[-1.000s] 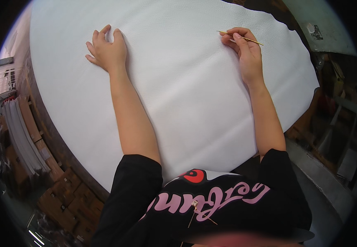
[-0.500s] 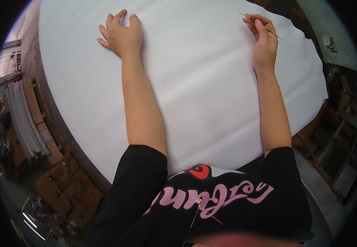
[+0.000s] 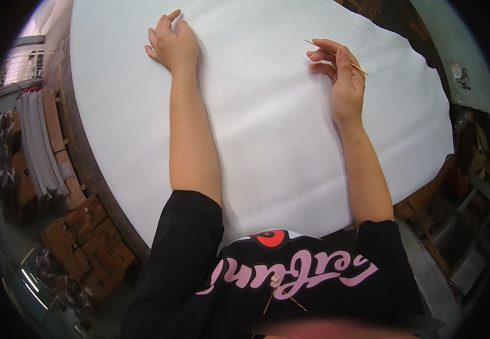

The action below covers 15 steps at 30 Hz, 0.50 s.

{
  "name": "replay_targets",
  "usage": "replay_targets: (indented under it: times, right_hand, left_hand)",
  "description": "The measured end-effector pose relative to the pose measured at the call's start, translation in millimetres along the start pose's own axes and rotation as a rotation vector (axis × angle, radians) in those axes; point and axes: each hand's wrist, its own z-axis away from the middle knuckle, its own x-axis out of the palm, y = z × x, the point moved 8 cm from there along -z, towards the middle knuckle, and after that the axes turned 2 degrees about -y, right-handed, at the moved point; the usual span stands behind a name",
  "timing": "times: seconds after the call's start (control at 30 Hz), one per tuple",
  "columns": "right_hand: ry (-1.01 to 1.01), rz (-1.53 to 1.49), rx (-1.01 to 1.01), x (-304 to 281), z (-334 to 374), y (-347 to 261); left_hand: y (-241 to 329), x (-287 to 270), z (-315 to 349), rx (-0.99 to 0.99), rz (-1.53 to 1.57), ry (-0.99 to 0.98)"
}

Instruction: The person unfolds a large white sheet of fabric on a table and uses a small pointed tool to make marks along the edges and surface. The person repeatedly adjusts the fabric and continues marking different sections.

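A large white leather hide (image 3: 267,130) with a fine grain and soft creases is spread beneath both my arms. My left hand (image 3: 176,44) rests on its far left part, thumb and fingers apart and bent, with nothing in them. Above the right part of the hide, my right hand (image 3: 344,85) pinches a thin gold-coloured stick (image 3: 360,70), slim as a pen refill, between thumb and index finger. Its pointed end sticks out past the fingertips to the left. The other fingers are loosely curled.
The hide's irregular edge lies over a dark tabletop (image 3: 397,25) at the far right. Brown cardboard boxes (image 3: 89,246) and upright pale sheets (image 3: 37,144) stand on the left. A grey-green surface (image 3: 471,62) borders the table at the right.
My right hand has moved left and nearer to me with the gold stick. The left hand stays at nearly the same place on the hide, its fingers drawn slightly closer together.
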Motion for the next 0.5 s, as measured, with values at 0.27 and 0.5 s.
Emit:
replay_targets:
  times: [0.27, 0.5]
  right_hand:
    - [0.035, 0.076, -0.133, -7, -6, 3]
    - [0.011, 0.052, -0.152, 2, -11, 9]
  left_hand:
    - [-4, -33, 15, -0.154, 0.850, 0.151]
    - [-10, -82, 169, -0.433, 1.206, -0.539]
